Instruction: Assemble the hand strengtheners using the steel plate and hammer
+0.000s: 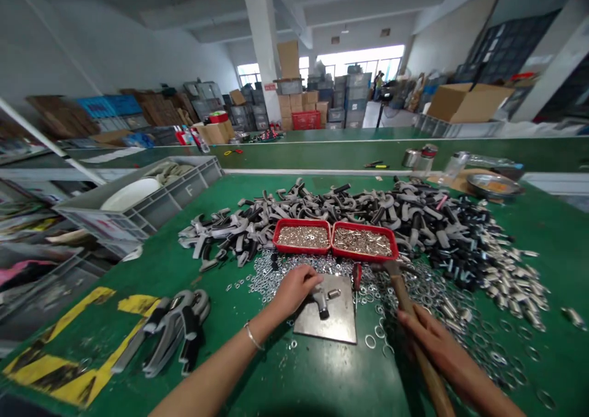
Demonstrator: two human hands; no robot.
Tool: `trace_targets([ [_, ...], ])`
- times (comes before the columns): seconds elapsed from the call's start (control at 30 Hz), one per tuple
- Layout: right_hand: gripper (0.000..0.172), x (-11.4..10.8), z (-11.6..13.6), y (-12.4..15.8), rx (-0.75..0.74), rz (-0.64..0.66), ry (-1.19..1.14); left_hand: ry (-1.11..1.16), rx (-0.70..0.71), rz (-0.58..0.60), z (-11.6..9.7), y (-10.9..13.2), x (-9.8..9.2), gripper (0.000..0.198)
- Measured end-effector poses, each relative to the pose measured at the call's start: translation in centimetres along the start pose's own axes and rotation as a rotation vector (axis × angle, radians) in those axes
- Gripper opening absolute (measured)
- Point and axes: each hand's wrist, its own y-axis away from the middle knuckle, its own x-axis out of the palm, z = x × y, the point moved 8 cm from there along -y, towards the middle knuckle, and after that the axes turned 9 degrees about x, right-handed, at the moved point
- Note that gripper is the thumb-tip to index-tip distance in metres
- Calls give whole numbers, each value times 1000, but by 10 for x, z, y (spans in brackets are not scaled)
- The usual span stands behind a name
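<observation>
The left hand (pixel 294 291) is closed over a small grey-and-black metal tool body (pixel 321 300), holding it on a scuffed square steel plate (pixel 334 325). The right hand (pixel 426 337) clenches the long wooden-handled hammer (pixel 430 377), whose dark metal head lies beyond the plate's right side. Between them, just past the plate's edge, stands a slim red-handled punch (pixel 356 276). Loose silver steel washers (pixel 276 279) crowd the plate's far and right sides, leaving bare green room at its left. Two touching red rectangular trays of small fasteners (pixel 363 243) sit beyond, amid a wide heap of grey-and-black tool bodies (pixel 257 221). More tool bodies (pixel 170 331) lie on yellow-and-black tape at the green table's (pixel 221 349) left, near a grey plastic crate (pixel 138 202) beside the edge.
</observation>
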Motion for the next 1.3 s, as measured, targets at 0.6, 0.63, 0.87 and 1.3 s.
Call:
trace_targets([
  [0.6,38,49,32,15,-282,33,454,-432,178,135,-19,17,23,77],
  [0.63,39,51,40,18,-298,12,460,-394,138,104,-16,23,22,95],
  [0.87,34,72,41,-3,-242,74,646,-204,45,180,-4,36,36,105],
  [1.3,38,0,10,-15,-294,-258,523,-221,137,2,-27,-35,-59,58],
])
